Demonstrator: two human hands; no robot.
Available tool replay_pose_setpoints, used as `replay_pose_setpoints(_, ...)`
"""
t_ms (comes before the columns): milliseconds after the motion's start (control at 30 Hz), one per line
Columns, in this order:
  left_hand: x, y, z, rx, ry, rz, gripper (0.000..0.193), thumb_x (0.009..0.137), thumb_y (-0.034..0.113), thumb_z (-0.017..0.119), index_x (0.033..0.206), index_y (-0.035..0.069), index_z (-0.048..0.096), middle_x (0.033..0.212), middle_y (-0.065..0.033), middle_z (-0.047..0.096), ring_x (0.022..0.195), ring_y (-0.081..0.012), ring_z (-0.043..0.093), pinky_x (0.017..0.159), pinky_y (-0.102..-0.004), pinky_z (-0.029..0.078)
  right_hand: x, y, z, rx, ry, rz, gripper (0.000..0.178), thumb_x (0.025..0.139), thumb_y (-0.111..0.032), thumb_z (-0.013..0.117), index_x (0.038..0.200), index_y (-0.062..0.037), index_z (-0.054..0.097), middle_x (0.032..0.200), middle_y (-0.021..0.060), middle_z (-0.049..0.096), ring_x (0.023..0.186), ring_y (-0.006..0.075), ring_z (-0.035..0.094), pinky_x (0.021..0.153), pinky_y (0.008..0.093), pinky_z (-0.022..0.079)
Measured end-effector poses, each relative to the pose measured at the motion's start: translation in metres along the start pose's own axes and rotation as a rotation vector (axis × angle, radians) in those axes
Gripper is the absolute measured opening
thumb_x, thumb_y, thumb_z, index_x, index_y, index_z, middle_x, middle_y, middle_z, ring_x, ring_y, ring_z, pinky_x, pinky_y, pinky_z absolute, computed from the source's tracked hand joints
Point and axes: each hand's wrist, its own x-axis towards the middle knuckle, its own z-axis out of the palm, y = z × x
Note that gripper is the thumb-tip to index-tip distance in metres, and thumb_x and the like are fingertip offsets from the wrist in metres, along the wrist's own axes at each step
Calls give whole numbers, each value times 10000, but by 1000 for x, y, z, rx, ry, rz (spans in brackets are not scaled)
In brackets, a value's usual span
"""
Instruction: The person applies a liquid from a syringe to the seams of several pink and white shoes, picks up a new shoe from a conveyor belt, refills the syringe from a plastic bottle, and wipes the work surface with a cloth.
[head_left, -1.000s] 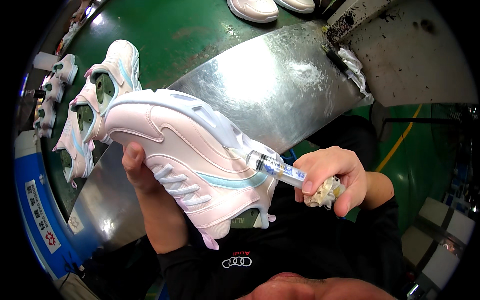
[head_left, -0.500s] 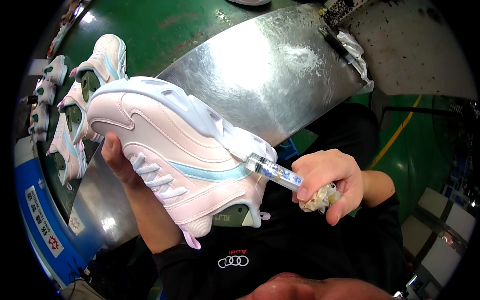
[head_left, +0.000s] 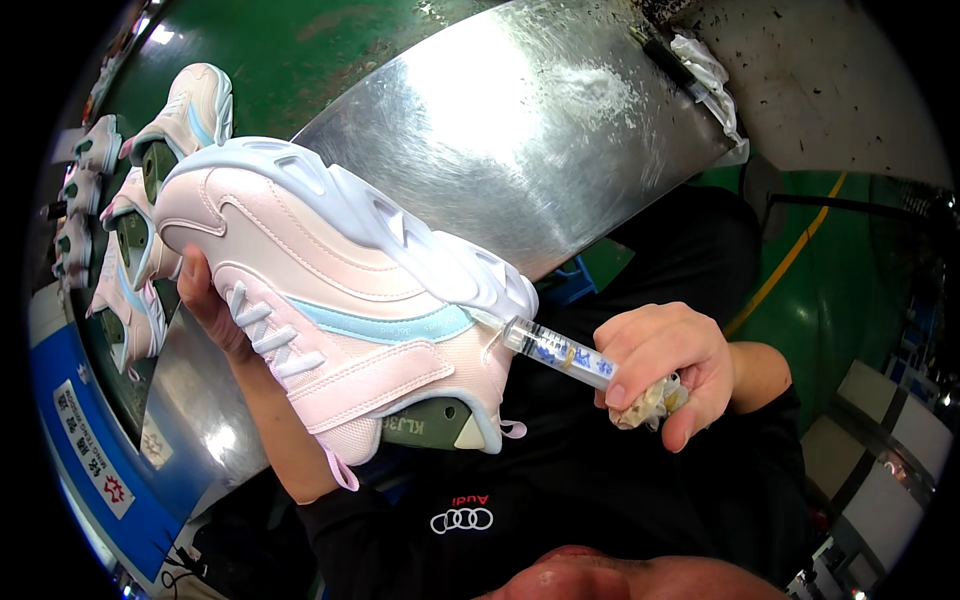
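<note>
A pale pink sneaker (head_left: 330, 250) with a light blue stripe and a thick white sole (head_left: 400, 232) is tilted on its side in front of me. My left hand (head_left: 205, 300) grips it by the forefoot; the shoe hides most of the fingers. My right hand (head_left: 675, 365) is closed round a clear syringe (head_left: 560, 350) with blue markings. Crusty yellowish-white residue (head_left: 650, 402) covers the syringe's rear end by my thumb. Its pale tip meets the seam between upper and sole near the heel, at the end of the blue stripe.
More pink sneakers (head_left: 150, 215) stand in a row at the left, beside several pale shoes (head_left: 78, 215) farther out. A scratched metal worktop (head_left: 480, 130) lies beyond the shoe. On its far right corner rest a dark pen-like tool (head_left: 670, 62) and crumpled white plastic (head_left: 705, 75).
The sneaker has shifted left and slightly turned in my left hand. Along the sole seam, the syringe tip now sits closer to the heel; my right hand has moved only slightly right.
</note>
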Motion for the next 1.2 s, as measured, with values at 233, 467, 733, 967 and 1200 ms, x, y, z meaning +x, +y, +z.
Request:
replay_pose_setpoints(233, -2, 3, 1, -43, 110, -75, 428, 889, 308, 499, 1147, -33, 521, 1071, -105, 591, 952, -177, 579, 826, -329, 476, -7, 4, -1, 17, -3, 5, 442, 738, -249, 756, 1048, 31, 612, 868, 120, 652, 621, 181, 522, 536, 284, 389)
replay_pose_setpoints(467, 2, -6, 7, -15, 74, -143, 426, 885, 295, 506, 1156, -33, 517, 1084, -110, 588, 967, -184, 577, 834, -328, 476, -20, 10, -4, -15, 23, 20, 423, 738, -232, 753, 1057, 8, 612, 904, 103, 657, 647, 188, 534, 558, 283, 406)
replay_pose_setpoints(733, -13, 4, 3, 74, 71, -251, 425, 880, 281, 515, 1167, -32, 512, 1099, -116, 585, 984, -192, 575, 842, -326, 475, -28, 18, -1, -95, 37, -2, 400, 751, -243, 743, 1058, -18, 620, 933, 82, 659, 702, 196, 575, 601, 290, 444)
replay_pose_setpoints(967, -48, 37, -11, 171, 152, -428, 425, 876, 269, 522, 1176, -31, 507, 1112, -121, 582, 999, -198, 573, 850, -325, 475, -26, 33, 6, -151, 124, -89, 393, 757, -298, 736, 1018, -24, 632, 822, 67, 647, 598, 204, 536, 520, 301, 385)
replay_pose_setpoints(1200, -96, 54, -88, 432, -100, -236, 428, 862, 124, 525, 1249, -42, 444, 1258, -154, 505, 1132, -290, 515, 965, -436, 429, -15, 38, 9, -213, 105, -2, 340, 748, -205, 724, 1035, -64, 609, 890, 42, 649, 755, 210, 604, 648, 299, 475)
